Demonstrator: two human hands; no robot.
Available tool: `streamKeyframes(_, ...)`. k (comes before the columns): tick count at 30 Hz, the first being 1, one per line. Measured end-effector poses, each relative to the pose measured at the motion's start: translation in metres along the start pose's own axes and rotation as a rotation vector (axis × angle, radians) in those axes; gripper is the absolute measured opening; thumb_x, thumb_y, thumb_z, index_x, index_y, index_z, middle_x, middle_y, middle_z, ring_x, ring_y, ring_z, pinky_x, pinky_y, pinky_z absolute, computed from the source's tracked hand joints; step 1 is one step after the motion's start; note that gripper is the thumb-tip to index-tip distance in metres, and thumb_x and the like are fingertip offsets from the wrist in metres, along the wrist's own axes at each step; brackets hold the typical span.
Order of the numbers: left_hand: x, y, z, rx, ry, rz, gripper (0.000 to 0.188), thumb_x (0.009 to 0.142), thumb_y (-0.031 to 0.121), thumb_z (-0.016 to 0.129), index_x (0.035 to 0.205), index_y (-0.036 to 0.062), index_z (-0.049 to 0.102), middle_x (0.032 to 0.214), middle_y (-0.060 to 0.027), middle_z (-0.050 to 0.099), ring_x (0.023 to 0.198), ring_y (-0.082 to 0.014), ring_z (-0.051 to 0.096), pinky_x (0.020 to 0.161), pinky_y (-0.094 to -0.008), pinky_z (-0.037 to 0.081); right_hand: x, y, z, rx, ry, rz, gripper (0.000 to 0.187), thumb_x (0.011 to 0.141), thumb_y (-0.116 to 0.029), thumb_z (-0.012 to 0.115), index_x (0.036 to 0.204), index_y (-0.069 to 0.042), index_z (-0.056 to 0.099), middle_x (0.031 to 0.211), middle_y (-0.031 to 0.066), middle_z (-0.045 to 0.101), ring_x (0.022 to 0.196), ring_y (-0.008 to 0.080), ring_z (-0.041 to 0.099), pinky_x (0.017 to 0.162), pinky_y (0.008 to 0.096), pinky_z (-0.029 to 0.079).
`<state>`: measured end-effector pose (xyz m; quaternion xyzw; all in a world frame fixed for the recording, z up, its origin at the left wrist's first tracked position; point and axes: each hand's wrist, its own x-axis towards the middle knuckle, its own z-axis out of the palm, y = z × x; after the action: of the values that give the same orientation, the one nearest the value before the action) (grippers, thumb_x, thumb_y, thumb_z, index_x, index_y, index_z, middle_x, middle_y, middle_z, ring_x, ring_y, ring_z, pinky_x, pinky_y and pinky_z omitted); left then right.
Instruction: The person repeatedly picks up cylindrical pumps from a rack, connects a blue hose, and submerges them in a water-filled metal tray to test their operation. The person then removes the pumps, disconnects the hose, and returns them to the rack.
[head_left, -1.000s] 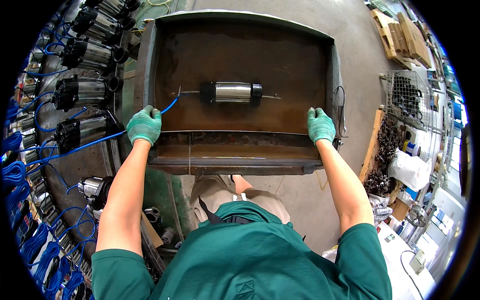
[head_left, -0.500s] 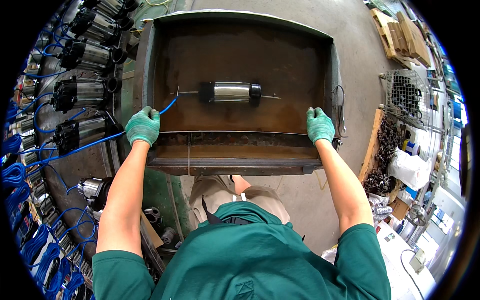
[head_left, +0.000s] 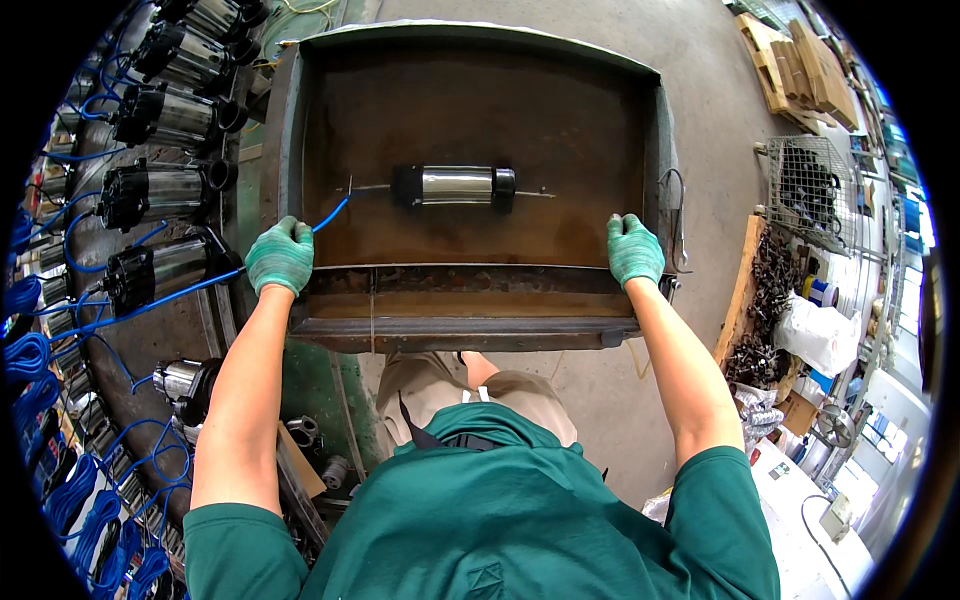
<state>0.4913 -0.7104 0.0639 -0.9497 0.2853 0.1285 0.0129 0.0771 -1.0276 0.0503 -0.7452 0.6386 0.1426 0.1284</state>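
Observation:
A silver cylinder with black ends, looking like a pump motor [head_left: 458,186], lies on its side inside a wide rusty metal tank [head_left: 470,330], with a thin rod showing at both ends. My left hand [head_left: 280,256], in a green glove, is closed at the tank's left side. A blue cable [head_left: 333,214] runs from near the rod's left end past that hand and on to the left; the grip hides part of it. On the tank's right side, my gloved right hand [head_left: 635,250] is closed at the end of the inner dividing edge; what its fingers hold is hidden.
Several similar motors [head_left: 160,268] with blue cables line the bench at left. Coiled blue cables [head_left: 75,500] hang at lower left. A bent metal hook [head_left: 680,225] hangs by the tank's right wall. Further right are a wire basket [head_left: 805,190], a wooden-edged bin and flat cardboard.
The whole view has shifted slightly, so things sit a little further left. Both hands keep their places on the tank, and the motor lies as before.

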Motion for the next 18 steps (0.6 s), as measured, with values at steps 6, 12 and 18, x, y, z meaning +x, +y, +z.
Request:
streamKeyframes(6, 0.0006, -0.0011, 0.0017, -0.012, -0.003, 0.007, 0.032, 0.099, 0.040, 0.055, 0.100, 0.0147, 0.074, 0.097, -0.0190, 0.074, 0.093, -0.0441, 0.070, 0.081, -0.0538, 0.055, -0.0014, 0.0000, -0.0018, 0.010, -0.009, 0.007, 0.046, 0.105, -0.053, 0.045, 0.114, -0.015, 0.070, 0.108, 0.0214, 0.075, 0.106, 0.0452, 0.069, 0.092, 0.0567, 0.053)
streamKeyframes(12, -0.0003, 0.0006, 0.0000, -0.021, 0.003, 0.008, 0.032, 0.100, 0.039, 0.055, 0.100, 0.0141, 0.074, 0.097, -0.0185, 0.074, 0.093, -0.0440, 0.069, 0.081, -0.0533, 0.055, -0.0013, -0.0016, -0.0054, 0.006, -0.032, 0.010, 0.046, 0.105, -0.052, 0.044, 0.116, -0.016, 0.070, 0.109, 0.0211, 0.075, 0.107, 0.0447, 0.069, 0.093, 0.0561, 0.053)
streamKeyframes(18, 0.0008, -0.0016, 0.0046, -0.003, 0.014, 0.023, 0.032, 0.100, 0.039, 0.055, 0.099, 0.0141, 0.074, 0.095, -0.0180, 0.074, 0.093, -0.0441, 0.069, 0.080, -0.0540, 0.055, -0.0019, -0.0015, -0.0056, 0.020, -0.034, 0.015, 0.047, 0.105, -0.053, 0.043, 0.117, -0.016, 0.069, 0.109, 0.0211, 0.075, 0.107, 0.0445, 0.069, 0.093, 0.0562, 0.054)
